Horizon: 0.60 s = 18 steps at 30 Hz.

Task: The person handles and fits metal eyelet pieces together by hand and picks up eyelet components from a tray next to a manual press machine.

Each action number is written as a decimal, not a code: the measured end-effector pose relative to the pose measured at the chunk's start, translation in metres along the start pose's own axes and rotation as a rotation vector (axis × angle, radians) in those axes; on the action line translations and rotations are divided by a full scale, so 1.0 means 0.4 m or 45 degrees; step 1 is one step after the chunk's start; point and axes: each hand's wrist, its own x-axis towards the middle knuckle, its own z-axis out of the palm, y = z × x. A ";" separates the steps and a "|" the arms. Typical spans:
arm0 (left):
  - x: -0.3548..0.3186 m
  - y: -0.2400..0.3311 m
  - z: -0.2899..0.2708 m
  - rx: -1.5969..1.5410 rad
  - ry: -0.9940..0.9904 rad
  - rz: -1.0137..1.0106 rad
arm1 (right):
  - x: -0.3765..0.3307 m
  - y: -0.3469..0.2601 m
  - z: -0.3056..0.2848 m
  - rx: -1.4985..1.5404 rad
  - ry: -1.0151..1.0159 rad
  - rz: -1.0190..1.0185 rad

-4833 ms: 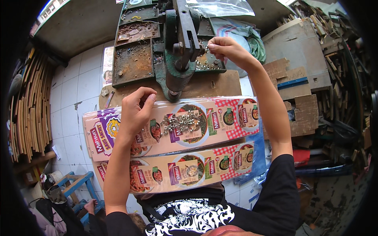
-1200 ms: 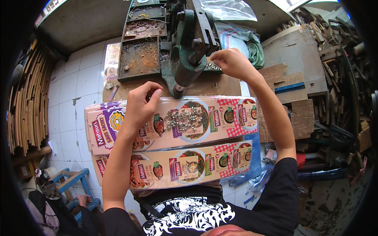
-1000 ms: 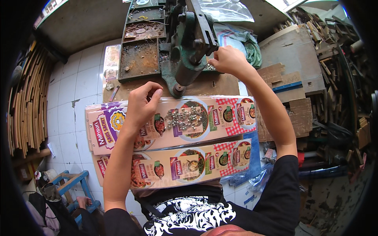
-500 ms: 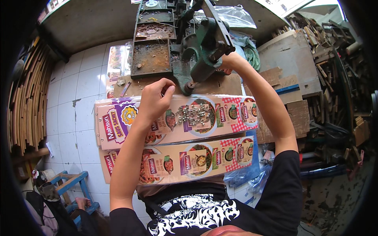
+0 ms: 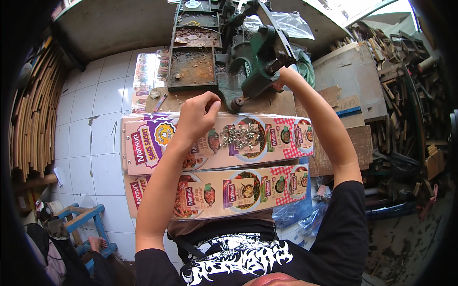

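A dark green lever press (image 5: 260,66) stands on a wooden board (image 5: 281,106) in front of me. My left hand (image 5: 198,114) is closed, thumb against curled fingers, just left of the round foot (image 5: 237,102) of the press; anything it pinches is hidden. Behind the head of the press, my right hand (image 5: 282,78) is partly covered and its fingers do not show. Below both hands lies a stack of printed, plastic-covered cards (image 5: 143,143) with food pictures. A pile of small shiny metal eyelets (image 5: 242,137) sits on it. A second printed card (image 5: 214,195) lies nearer to me.
A dirty compartment tray (image 5: 193,66) stands left of the press. A small thin strip (image 5: 161,102) lies near its front corner. Wood scraps (image 5: 405,95) crowd the right side, stacked boards (image 5: 36,109) the far left. A blue stool (image 5: 86,219) and another person's foot (image 5: 98,243) are lower left.
The whole view has shifted slightly, so things appear a little further right. Both hands keep nearly the same places by the press.
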 end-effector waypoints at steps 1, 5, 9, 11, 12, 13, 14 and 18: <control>-0.004 -0.004 -0.003 -0.009 0.011 0.019 | -0.005 -0.019 -0.002 -0.041 0.009 -0.029; -0.007 -0.012 -0.007 -0.005 0.021 0.017 | -0.035 -0.036 0.010 0.192 0.131 0.078; 0.001 -0.008 -0.006 0.028 0.019 0.034 | -0.042 -0.004 -0.004 0.530 0.196 0.109; -0.002 -0.003 -0.010 0.039 0.013 0.029 | -0.061 0.018 -0.023 0.638 0.176 0.011; -0.004 0.000 -0.012 0.037 0.020 0.028 | -0.068 0.025 -0.032 0.745 0.154 -0.087; -0.008 0.002 -0.016 0.035 0.028 0.023 | -0.082 0.009 -0.032 0.743 0.155 -0.091; -0.006 -0.001 -0.013 0.037 0.020 0.017 | -0.095 -0.007 -0.016 1.222 0.154 -0.009; -0.002 0.010 -0.008 0.054 -0.023 -0.041 | -0.080 0.040 0.058 2.384 0.048 -0.068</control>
